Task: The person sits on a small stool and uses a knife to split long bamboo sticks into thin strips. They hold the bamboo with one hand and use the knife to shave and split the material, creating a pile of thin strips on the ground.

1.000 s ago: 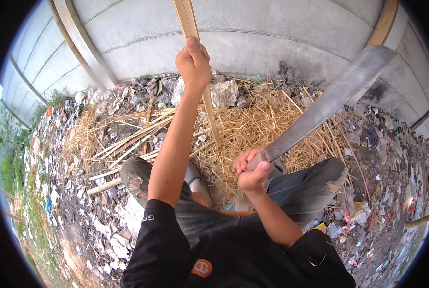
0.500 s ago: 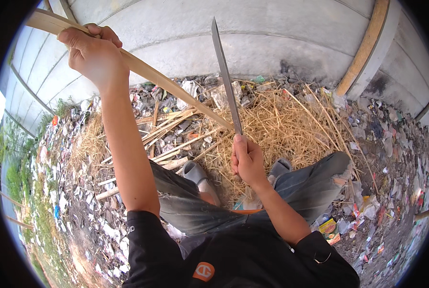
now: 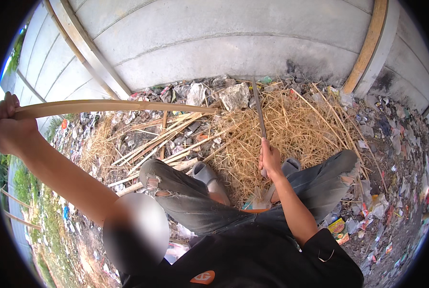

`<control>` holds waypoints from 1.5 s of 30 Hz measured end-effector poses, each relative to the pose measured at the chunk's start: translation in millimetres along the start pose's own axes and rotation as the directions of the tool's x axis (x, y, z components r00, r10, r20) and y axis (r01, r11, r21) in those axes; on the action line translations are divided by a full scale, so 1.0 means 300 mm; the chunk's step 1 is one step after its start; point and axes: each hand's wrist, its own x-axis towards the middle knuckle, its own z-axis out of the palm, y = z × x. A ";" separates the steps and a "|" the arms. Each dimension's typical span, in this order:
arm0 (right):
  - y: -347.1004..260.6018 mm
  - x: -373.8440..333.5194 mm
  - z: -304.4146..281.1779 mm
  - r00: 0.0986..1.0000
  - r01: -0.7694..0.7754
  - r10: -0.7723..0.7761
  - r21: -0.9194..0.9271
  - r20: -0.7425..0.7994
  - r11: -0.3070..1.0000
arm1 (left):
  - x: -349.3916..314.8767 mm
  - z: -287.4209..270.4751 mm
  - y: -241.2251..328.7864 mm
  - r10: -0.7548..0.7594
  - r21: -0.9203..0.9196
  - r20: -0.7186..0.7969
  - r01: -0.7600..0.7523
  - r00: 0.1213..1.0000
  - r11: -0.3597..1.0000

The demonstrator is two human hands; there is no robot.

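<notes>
My left hand (image 3: 14, 122), stretched far out to the left, is closed round one end of a long pale bamboo strip (image 3: 113, 106). The strip runs nearly level to the right, and its other end lies over the littered ground in front of my feet. In my right hand (image 3: 270, 158), between my knees, is the handle of a long-bladed machete (image 3: 259, 108). Its dark blade points away from me, toward the wall, and leans slightly left. The blade and the strip's right end are apart. Thin pale shavings (image 3: 296, 129) lie heaped beneath the blade.
Several cut bamboo strips (image 3: 169, 137) lie left of the shavings. A grey panel wall (image 3: 252, 55) with wooden posts stands ahead. Litter (image 3: 392, 153) covers the ground on both sides. My sandalled feet (image 3: 209, 177) are close to the shavings.
My left hand has swung out left and toward me, bringing the bamboo strip from a steep slant to nearly level. The machete has dropped lower and shifted right, away from the strip.
</notes>
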 end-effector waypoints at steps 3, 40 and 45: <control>-0.098 -0.006 0.016 0.991 0.107 -0.110 0.045 0.078 0.993 | -0.274 0.163 0.018 -0.113 0.052 -0.101 0.119 0.988 0.992; 0.137 -0.154 -0.004 0.975 -0.133 0.158 -0.156 0.158 0.979 | -1.049 0.494 -0.392 -0.343 -0.220 0.405 0.454 0.848 0.863; 0.006 -0.029 0.044 0.966 0.145 -0.043 -0.396 0.253 0.907 | -1.061 0.583 -0.448 -0.341 -0.188 0.458 0.465 0.821 0.865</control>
